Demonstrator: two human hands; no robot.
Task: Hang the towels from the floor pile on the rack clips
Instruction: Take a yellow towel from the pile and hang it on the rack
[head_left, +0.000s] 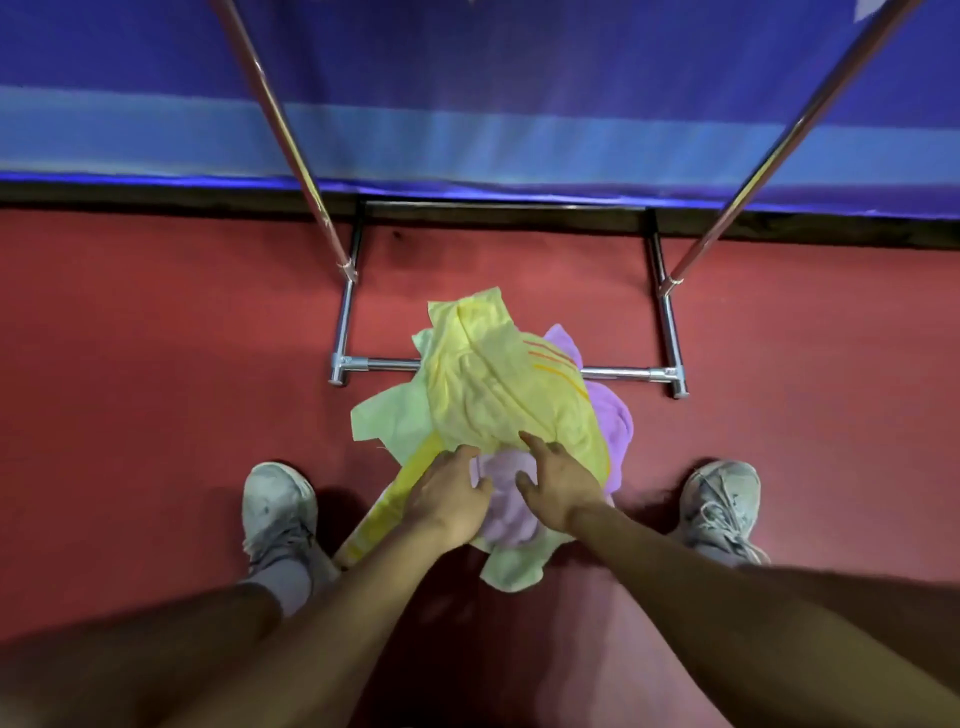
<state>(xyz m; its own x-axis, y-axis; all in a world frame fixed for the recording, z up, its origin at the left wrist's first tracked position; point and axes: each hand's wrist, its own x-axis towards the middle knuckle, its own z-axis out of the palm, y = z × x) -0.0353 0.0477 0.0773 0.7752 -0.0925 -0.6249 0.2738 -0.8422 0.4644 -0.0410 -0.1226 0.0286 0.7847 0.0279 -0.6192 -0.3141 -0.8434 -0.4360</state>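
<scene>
The pile (519, 410) of towels lies on the red floor (156, 389), straight in front of the person, between the left shoe (278, 509) and the right shoe (719, 504). Its long axis runs away from the person, and its far end lies over the base bar (384, 364) of the rack.

The left hand (449, 501) rests on the near edge of the pile, on a yellow striped towel (395, 499). Its fingers look rather straight and it seems to grasp nothing, though they are a little blurred. Just right of it, between the two hands, a lilac towel (506, 506) shows, and both thumbs touch its sides. The right hand (561, 491) lies on the other side, released too, its first finger pointing forward onto the big yellow towel (483, 364) on top. More to the right a purple towel (613, 421) sticks out.

Both hands are about equally near to the lilac towel, so probably either can close on it and lift it upward. The clips are not in view; only the two slanted poles (280, 130) rise out of the picture.
</scene>
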